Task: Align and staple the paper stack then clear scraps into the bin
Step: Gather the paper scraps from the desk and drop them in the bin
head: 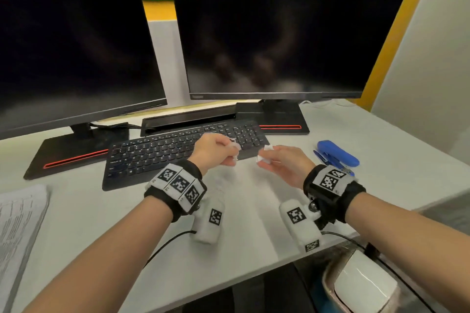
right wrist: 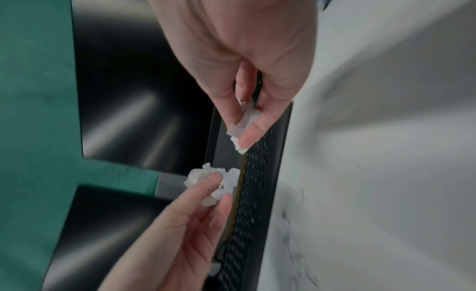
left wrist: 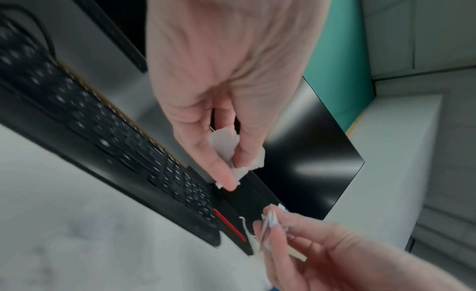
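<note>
Both hands hover above the white desk just in front of the keyboard (head: 178, 150). My left hand (head: 216, 148) pinches crumpled white paper scraps (head: 235, 147) between thumb and fingers; the left wrist view shows the same scraps (left wrist: 229, 151). My right hand (head: 282, 162) pinches another wad of scraps (head: 264, 155), seen close in the right wrist view as scraps (right wrist: 244, 122). The two wads are a short gap apart. A printed paper stack (head: 17, 231) lies at the desk's left edge. The blue stapler (head: 337, 154) lies right of my right hand.
Two dark monitors (head: 274, 33) stand behind the keyboard on black bases with red stripes. A white-lined bin (head: 361, 284) sits below the desk's front right edge. Cables trail from both wrist units across the desk front.
</note>
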The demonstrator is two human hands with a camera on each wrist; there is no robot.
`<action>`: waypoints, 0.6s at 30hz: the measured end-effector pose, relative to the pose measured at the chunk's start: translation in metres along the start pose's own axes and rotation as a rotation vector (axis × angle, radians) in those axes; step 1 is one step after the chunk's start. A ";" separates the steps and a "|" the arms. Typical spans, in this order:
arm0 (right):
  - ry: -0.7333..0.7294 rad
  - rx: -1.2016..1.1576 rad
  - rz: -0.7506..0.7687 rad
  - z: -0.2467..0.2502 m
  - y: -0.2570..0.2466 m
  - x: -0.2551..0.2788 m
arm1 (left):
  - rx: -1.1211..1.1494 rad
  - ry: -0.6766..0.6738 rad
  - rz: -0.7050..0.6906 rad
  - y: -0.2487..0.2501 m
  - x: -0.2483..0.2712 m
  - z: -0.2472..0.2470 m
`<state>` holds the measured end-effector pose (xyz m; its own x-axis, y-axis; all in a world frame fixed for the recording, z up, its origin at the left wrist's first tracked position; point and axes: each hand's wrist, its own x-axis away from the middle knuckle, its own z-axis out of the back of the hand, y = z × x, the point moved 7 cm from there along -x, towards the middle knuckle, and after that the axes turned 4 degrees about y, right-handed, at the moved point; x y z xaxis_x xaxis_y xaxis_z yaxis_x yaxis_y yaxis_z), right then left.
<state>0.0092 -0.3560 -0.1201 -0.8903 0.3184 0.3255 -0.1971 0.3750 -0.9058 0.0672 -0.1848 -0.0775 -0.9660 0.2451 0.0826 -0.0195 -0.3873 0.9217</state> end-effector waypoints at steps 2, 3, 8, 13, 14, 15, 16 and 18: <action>0.031 -0.104 -0.002 0.021 -0.017 0.004 | 0.162 -0.007 0.002 0.013 0.002 -0.018; 0.032 -0.128 0.002 0.032 -0.026 0.006 | 0.219 -0.018 0.000 0.020 0.003 -0.029; 0.059 -0.081 0.071 0.104 -0.069 0.042 | 0.462 -0.219 -0.028 0.067 0.031 -0.098; 0.141 -0.108 0.065 0.192 -0.088 0.113 | 0.525 -0.483 -0.017 0.102 0.081 -0.188; 0.157 -0.084 0.050 0.209 -0.087 0.126 | 0.518 -0.545 -0.012 0.104 0.095 -0.206; 0.174 -0.055 0.041 0.225 -0.084 0.138 | 0.496 -0.609 -0.012 0.104 0.109 -0.226; 0.191 -0.024 0.025 0.241 -0.079 0.148 | 0.470 -0.678 -0.009 0.100 0.123 -0.246; 0.195 0.025 -0.038 0.268 -0.061 0.161 | 0.436 -0.816 0.013 0.083 0.150 -0.285</action>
<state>-0.2325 -0.5606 -0.0852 -0.7859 0.4682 0.4040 -0.2412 0.3694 -0.8974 -0.1524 -0.4338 -0.0967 -0.4810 0.8576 0.1823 0.2490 -0.0657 0.9663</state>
